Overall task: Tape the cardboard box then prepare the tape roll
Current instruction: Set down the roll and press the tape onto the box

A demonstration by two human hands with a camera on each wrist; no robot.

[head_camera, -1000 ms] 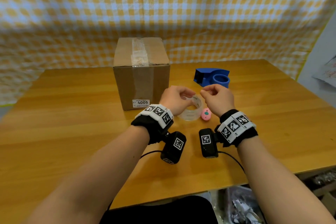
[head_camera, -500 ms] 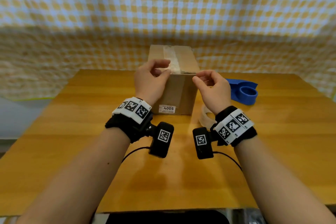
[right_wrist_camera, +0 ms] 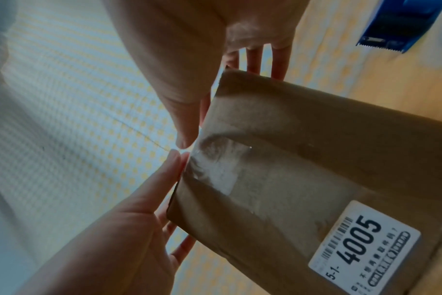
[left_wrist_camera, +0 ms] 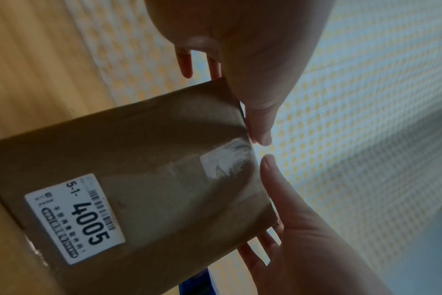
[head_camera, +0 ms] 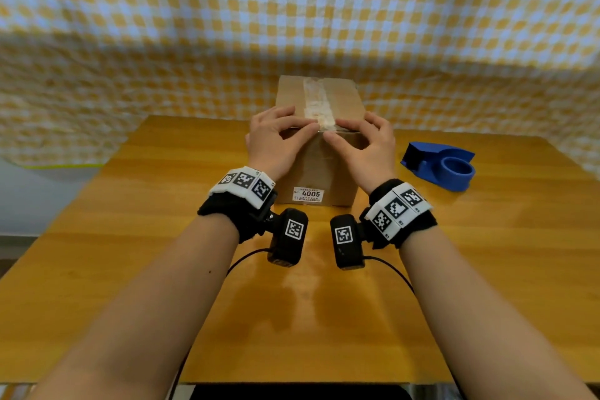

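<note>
The cardboard box stands upright mid-table, label 4005 on its near face. A clear tape strip runs along its top seam and folds over the near edge as a whitish patch. My left hand and right hand meet at that edge. Straight fingers lie on the box top, on either side of the tape. The left thumb and right thumb press at the front edge, tips almost touching. No tape roll shows in any view.
A blue tape dispenser sits on the wooden table to the right of the box. A yellow-and-white checked cloth hangs behind the table. Wrist cameras and their cables hang under both forearms.
Both hands left the tape roll on the table, rose to the box and came down on its near top edge. The roll and a small pink object are out of sight now.
</note>
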